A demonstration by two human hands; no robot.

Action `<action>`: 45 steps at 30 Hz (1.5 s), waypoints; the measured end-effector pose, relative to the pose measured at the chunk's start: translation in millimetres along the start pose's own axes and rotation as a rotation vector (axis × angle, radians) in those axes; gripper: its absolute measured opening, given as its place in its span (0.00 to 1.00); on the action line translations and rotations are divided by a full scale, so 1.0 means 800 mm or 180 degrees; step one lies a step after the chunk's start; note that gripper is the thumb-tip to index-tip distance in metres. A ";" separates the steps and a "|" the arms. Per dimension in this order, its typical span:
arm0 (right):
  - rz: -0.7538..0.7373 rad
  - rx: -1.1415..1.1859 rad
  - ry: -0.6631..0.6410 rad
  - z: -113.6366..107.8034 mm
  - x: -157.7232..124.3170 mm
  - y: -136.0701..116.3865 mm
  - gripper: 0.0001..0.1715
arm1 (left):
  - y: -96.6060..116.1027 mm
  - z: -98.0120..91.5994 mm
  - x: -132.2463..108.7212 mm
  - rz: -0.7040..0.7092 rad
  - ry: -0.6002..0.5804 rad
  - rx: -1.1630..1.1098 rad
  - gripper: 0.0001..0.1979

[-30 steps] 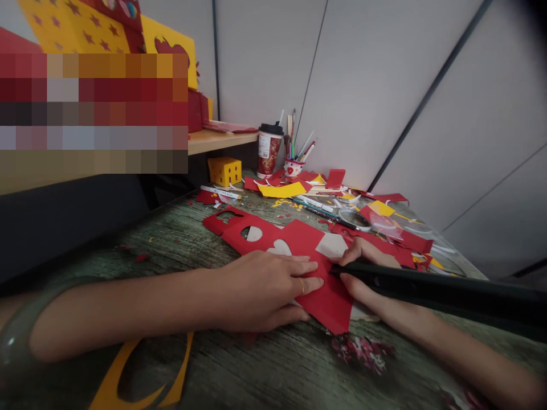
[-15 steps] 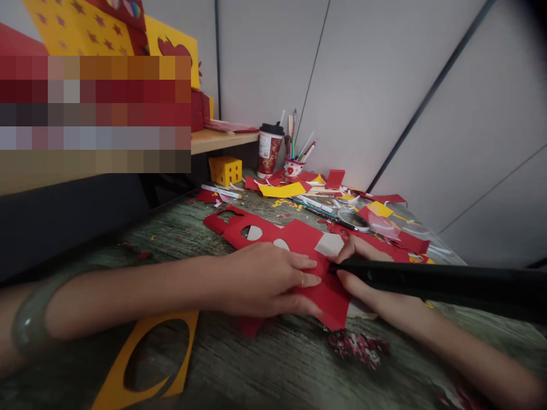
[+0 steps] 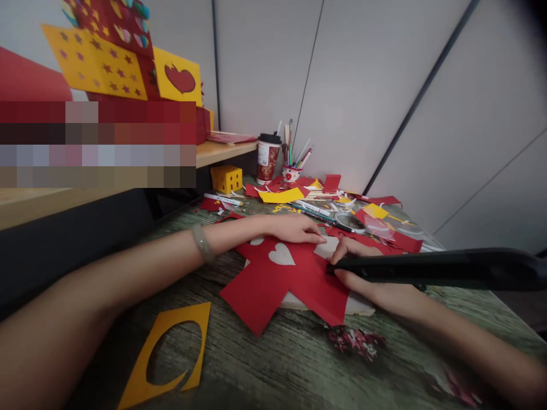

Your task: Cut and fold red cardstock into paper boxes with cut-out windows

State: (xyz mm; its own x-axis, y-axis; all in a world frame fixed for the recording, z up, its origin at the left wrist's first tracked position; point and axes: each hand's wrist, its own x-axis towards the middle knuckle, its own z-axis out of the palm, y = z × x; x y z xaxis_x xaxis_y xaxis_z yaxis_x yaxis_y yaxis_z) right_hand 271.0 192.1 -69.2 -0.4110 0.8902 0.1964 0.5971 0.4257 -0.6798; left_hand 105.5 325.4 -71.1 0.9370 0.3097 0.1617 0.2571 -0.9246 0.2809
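Observation:
A red paper piece (image 3: pixel 260 290) with a heart-shaped cutout lies over a pale board (image 3: pixel 361 306) on the dark wood-patterned table. My left hand (image 3: pixel 297 228) rests on the paper's far part, palm down, fingers reaching toward a whitish square opening (image 3: pixel 328 246). At the paper's right side, my right hand (image 3: pixel 348 259) pinches a dark slim tool, whose tip meets the red paper. A long black object (image 3: pixel 453 267) extends rightward from that hand and hides part of it; where tool and object join is not clear.
Red and yellow scraps (image 3: pixel 280 195), pens and a tape roll (image 3: pixel 350 221) lie behind the paper. Further back are a lidded cup (image 3: pixel 268 158), a pen holder (image 3: pixel 292 173) and a yellow box (image 3: pixel 227 180). An orange cutout sheet (image 3: pixel 203 350) lies front left, below a shelf (image 3: pixel 231 148).
My left hand has moved away from me, from the paper's middle to its far part, uncovering the heart cutout and the near flap. My right hand stays at nearly the same place.

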 end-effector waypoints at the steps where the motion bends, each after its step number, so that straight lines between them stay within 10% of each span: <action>1: 0.0013 0.0052 -0.0009 -0.001 0.000 -0.001 0.05 | -0.002 0.000 0.003 0.0031 -0.0007 0.0014 0.19; 23: -0.0064 0.0299 -0.0260 -0.006 0.049 -0.003 0.04 | -0.015 -0.039 -0.047 -0.0924 0.0933 0.0319 0.12; 32: -0.0101 0.0372 -0.0118 0.000 0.044 0.019 0.06 | 0.031 0.007 -0.074 0.0145 0.0615 -0.0327 0.09; 45: -0.0183 0.0255 0.0159 0.006 0.039 0.024 0.05 | 0.027 0.024 -0.083 0.0418 0.0547 -0.0410 0.17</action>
State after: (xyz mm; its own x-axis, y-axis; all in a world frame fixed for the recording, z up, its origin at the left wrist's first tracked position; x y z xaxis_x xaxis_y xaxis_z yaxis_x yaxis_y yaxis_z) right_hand 266.6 227.6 -79.3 -0.4072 0.8724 0.2703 0.5157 0.4639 -0.7203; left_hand 53.1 280.4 -93.6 0.9036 0.2320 0.3602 0.0931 -0.9270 0.3633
